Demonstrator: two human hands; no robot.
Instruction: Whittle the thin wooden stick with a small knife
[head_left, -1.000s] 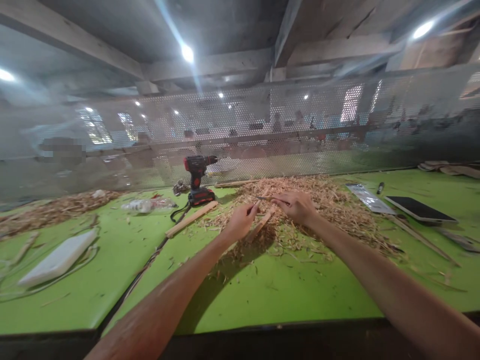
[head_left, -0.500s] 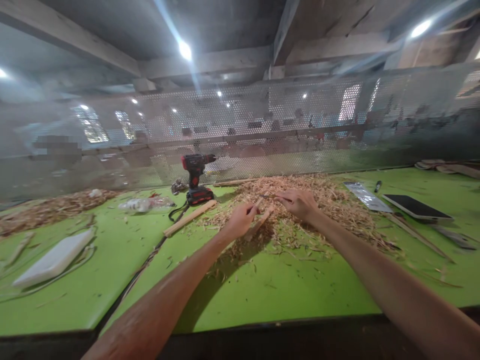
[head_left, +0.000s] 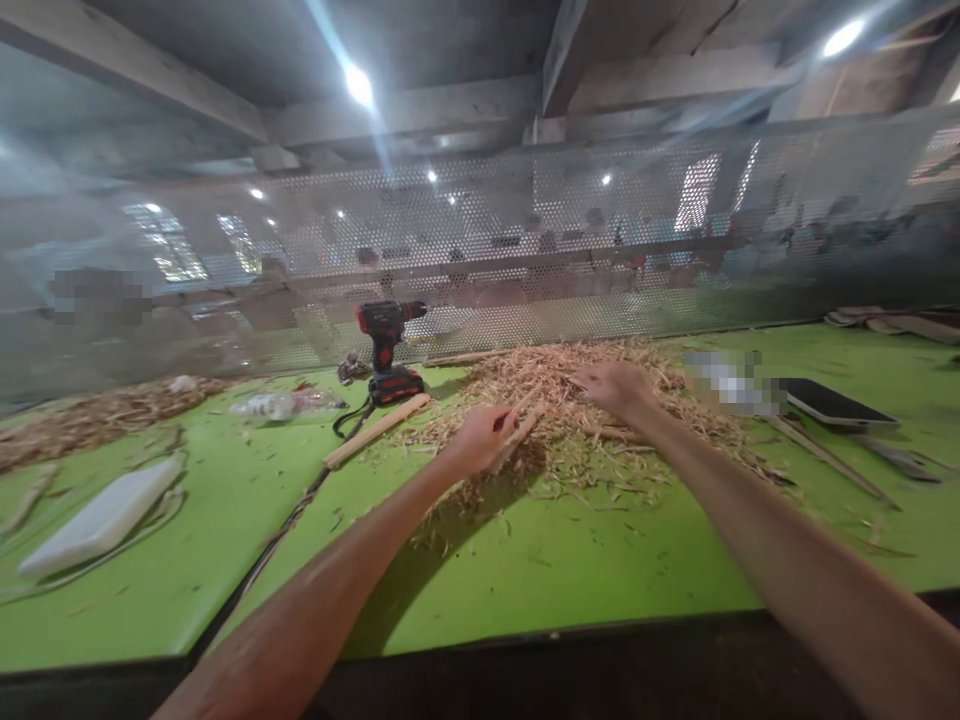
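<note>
"How's the grip?"
"Left hand [head_left: 480,440] curls closed on a thin stick [head_left: 523,403] above the shavings [head_left: 555,465]. Right hand [head_left: 619,388]: bent fingers, closure and hold I can't tell."
"Room?"
"Green table [head_left: 600,580] runs to its near edge. Drill [head_left: 386,350] markings too blurred."

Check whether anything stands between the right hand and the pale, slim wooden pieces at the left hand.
Nothing visible blocks the right hand from the pale, slim wooden pieces at the left hand; loose, tan, curled wood shavings lie around them. The black-and-red cordless drill stands to the left, outside that gap.
</note>
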